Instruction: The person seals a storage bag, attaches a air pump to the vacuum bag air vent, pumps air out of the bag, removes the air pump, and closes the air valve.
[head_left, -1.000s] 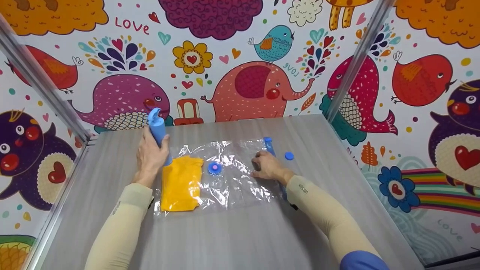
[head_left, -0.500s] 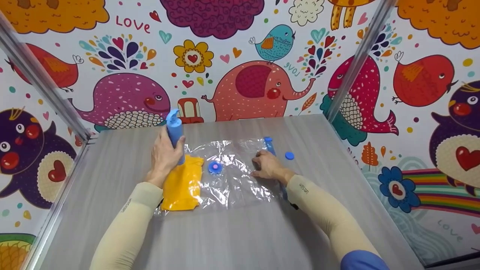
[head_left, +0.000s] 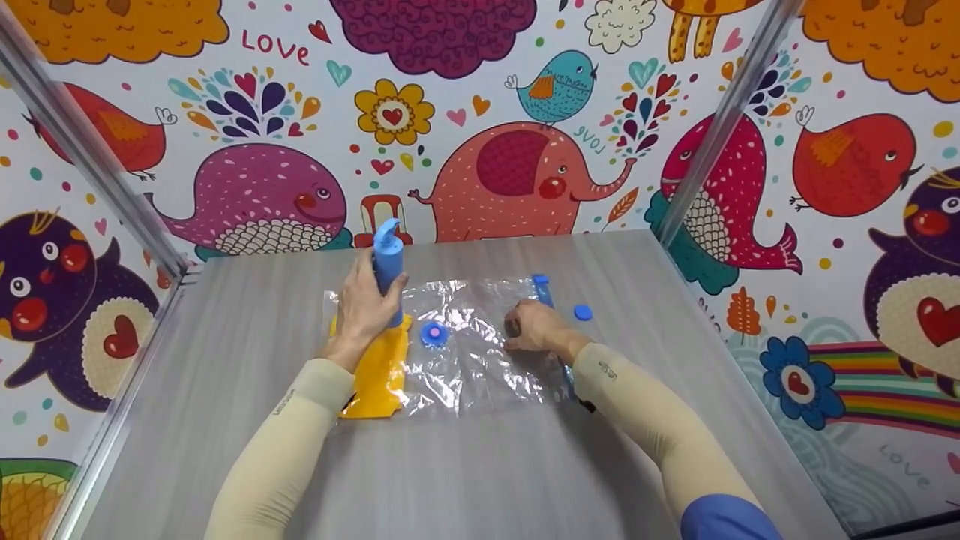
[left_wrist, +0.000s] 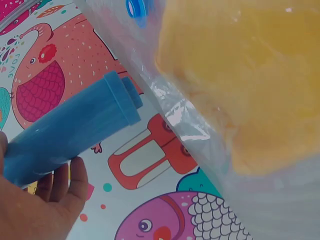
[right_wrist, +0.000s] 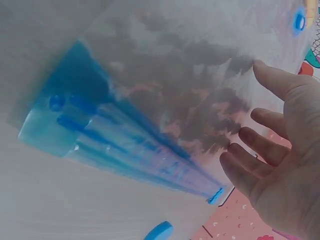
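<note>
My left hand (head_left: 364,309) grips a blue hand pump (head_left: 389,264) by its barrel, over the left part of a clear vacuum storage bag (head_left: 469,386). In the left wrist view the lower end of the pump (left_wrist: 85,125) points towards the bag and is apart from it. Inside the bag lies a folded yellow cloth (head_left: 380,386), partly hidden by my left hand and forearm. Right of the pump, a round blue valve (head_left: 434,334) with a pink centre sits on the bag. My right hand (head_left: 540,328) lies over the bag's right part, fingers spread, fingertips at the film.
A blue seal strip (right_wrist: 100,112) runs along the bag's right edge, with a small blue slider clip (head_left: 540,279) at its far end. A loose blue cap (head_left: 583,312) lies on the grey table (head_left: 450,480) beyond it. Printed walls (head_left: 285,187) enclose the back and sides.
My left hand has carried the pump rightwards from the bag's left edge, closer to the valve, and now covers more of the yellow cloth. My right hand stays nearly where it was.
</note>
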